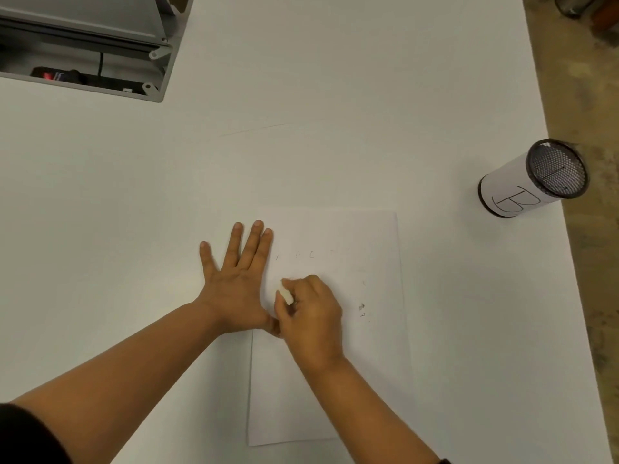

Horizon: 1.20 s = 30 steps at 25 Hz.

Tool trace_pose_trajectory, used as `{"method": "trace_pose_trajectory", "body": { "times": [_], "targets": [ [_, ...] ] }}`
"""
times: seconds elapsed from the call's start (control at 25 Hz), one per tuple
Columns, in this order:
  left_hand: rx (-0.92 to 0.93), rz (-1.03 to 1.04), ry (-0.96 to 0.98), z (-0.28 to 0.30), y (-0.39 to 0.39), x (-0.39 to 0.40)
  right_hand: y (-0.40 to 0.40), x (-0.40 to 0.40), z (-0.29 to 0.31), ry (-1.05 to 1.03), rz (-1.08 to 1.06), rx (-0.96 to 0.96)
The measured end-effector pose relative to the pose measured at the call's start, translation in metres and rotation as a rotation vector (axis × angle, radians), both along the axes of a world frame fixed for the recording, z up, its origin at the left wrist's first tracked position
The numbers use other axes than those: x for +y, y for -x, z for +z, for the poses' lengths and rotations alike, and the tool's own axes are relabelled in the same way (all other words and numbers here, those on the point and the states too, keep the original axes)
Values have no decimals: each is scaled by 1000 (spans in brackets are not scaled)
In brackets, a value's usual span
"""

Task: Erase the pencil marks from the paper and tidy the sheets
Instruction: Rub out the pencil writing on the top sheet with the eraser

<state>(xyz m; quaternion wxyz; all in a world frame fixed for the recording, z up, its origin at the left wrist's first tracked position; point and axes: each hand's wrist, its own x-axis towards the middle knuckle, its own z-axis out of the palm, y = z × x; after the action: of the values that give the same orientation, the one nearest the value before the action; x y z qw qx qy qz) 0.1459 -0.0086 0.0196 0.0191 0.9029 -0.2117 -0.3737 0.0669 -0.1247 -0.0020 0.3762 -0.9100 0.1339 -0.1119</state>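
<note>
On the mesh cup (532, 178), label reads "B".

The surface (335, 78) lies bare beyond the sheet (368, 363) and to its left. A mesh cup (522, 182) stands at the right edge; a grey open box (100, 45) fills the far left corner.

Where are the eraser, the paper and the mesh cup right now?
eraser (284, 294): head view, on its white end showing above the right hand's fingers.
paper (375, 363): head view, on a bare part right of the hands.
mesh cup (509, 192): head view, on its white paper-wrapped side.
</note>
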Motion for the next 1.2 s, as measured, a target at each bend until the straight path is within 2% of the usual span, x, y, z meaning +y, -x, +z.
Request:
{"method": "trace_pose_trajectory", "body": {
  "times": [0.08,0.2,0.24,0.32,0.44,0.52,0.64,0.68,0.84,0.92,1.0,1.08,1.2],
  "targets": [
    [7,5,6,0,-1,0,-5,-19,0,6,-18,-29],
    [22,9,15,1,-2,0,-10,-73,-1,37,-326,-50],
    [25,8,11,1,-1,0,-9,-73,-1,22,-368,-33],
    [28,10,9,2,0,-2,-10,-40,0,0,-303,10],
    [26,11,2,3,-1,-2,-3,-6,1,24,-53,-8],
    [36,14,6,4,-2,-2,-9,-41,-2,70,-145,-52],
    [41,13,16,3,-1,-2,-8,-76,-3,54,-414,-53],
    [43,14,15,3,-1,-2,-9,-67,-2,39,-408,-38],
    [40,3,-3,3,-1,-1,4,-14,-1,30,-78,-6],
    [49,4,-8,4,-3,-2,0,-50,-4,72,-159,-51],
    [53,11,1,5,-3,-3,0,-89,-2,84,-361,-67],
    [56,11,-3,5,-2,-3,1,-89,-2,43,-431,-56],
    [49,7,-16,5,-2,-3,5,-32,-2,30,-210,-20]
  ]
}}
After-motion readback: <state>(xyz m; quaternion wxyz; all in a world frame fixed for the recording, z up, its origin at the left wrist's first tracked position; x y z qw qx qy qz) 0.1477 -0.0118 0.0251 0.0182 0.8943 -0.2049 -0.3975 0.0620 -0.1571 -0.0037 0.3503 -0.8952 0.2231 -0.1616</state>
